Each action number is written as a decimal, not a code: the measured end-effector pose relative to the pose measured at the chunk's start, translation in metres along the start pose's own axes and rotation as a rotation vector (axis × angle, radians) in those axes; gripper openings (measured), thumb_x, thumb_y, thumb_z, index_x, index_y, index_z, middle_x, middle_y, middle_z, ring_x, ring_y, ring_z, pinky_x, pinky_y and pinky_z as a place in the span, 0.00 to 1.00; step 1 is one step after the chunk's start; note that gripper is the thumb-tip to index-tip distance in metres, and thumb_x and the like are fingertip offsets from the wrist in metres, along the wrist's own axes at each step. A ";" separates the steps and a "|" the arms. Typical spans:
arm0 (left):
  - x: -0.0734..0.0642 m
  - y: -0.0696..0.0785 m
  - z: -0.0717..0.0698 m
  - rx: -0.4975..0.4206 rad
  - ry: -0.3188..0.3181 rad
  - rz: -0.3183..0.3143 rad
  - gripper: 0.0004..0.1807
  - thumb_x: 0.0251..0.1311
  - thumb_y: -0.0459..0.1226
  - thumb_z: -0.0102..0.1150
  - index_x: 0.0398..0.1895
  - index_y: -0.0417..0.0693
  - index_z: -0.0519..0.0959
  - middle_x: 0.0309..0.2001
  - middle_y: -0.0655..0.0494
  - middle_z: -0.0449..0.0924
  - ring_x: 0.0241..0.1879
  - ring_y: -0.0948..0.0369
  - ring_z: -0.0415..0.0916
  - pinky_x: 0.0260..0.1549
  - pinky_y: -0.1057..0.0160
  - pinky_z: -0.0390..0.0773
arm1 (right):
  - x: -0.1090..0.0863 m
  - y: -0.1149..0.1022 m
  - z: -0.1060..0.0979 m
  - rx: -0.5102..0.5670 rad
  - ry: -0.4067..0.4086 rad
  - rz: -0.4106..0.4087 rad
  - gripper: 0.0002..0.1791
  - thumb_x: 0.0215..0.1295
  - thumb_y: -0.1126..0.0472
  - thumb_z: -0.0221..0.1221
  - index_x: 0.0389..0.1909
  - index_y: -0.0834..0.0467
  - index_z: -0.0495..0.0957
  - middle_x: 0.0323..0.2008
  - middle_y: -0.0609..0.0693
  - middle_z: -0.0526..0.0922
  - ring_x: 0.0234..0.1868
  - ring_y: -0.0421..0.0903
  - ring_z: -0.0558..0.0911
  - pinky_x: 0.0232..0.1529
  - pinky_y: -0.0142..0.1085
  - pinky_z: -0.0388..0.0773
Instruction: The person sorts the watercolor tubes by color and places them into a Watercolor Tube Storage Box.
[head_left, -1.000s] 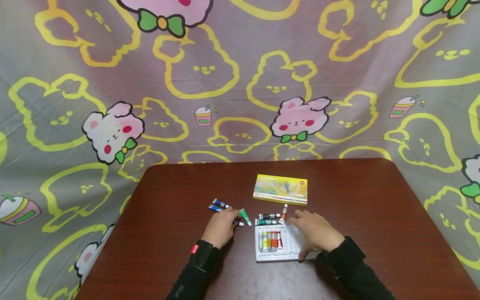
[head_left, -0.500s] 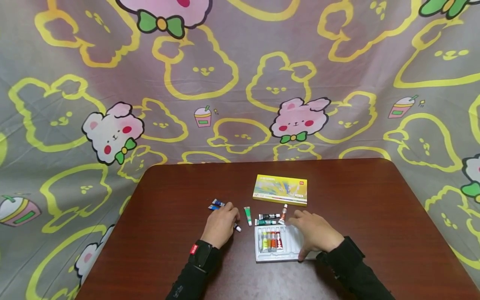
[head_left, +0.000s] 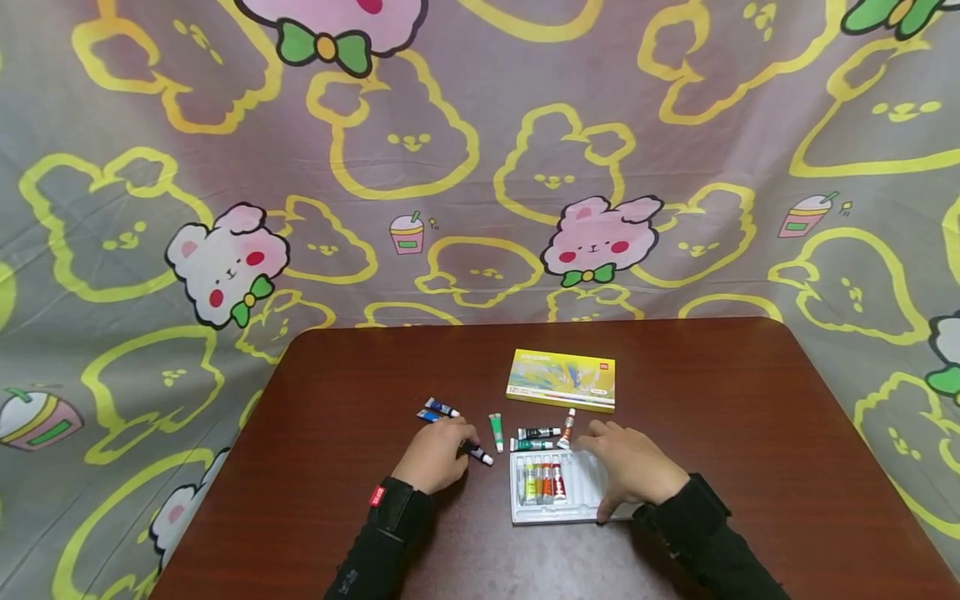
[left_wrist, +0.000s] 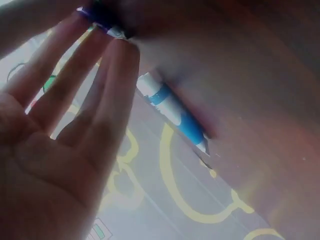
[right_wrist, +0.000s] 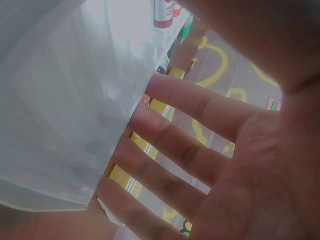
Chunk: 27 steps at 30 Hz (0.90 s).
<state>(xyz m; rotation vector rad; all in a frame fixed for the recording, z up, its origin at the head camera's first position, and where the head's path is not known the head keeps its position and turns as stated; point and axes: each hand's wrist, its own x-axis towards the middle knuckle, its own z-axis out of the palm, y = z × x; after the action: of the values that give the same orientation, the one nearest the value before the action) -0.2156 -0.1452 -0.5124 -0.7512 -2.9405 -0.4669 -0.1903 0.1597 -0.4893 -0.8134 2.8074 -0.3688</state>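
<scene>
My left hand (head_left: 437, 457) pinches a dark paint tube (head_left: 480, 455) at its fingertips, low over the table; its white cap points right. In the left wrist view that tube shows dark purple, and a blue paint tube (left_wrist: 175, 112) lies beyond the fingers. My right hand (head_left: 633, 462) holds the white plastic tray (head_left: 583, 479), thumb on the near edge and fingers along the far edge. Several tubes, yellow to red, sit in the tray's left slots. Between the hands lies a light green tube (head_left: 496, 432).
Behind the tray lie a black tube (head_left: 537, 432), a teal tube (head_left: 531, 444) and a brown tube (head_left: 567, 427). A flat yellow box (head_left: 560, 380) lies farther back. A dark blue tube (head_left: 441, 407) is beyond my left hand. A patterned cloth (head_left: 465, 167) hangs behind the table.
The green tube has turned more upright in view and shifted slightly right. My left hand has drawn back slightly left, with more of the dark tube showing. The right hand and tray stay put.
</scene>
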 end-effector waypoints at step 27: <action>0.006 0.005 0.003 -0.185 0.023 -0.021 0.20 0.64 0.34 0.60 0.58 0.51 0.71 0.38 0.54 0.82 0.34 0.62 0.76 0.34 0.58 0.82 | 0.001 0.001 0.002 0.004 -0.009 0.022 0.51 0.16 0.42 0.82 0.54 0.52 0.80 0.46 0.49 0.77 0.43 0.48 0.71 0.47 0.50 0.77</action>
<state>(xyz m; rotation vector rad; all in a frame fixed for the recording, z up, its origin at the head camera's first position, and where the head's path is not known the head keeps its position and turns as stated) -0.2184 -0.1375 -0.5135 -0.7281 -2.9149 -0.7525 -0.1914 0.1593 -0.4919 -0.7813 2.8034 -0.3661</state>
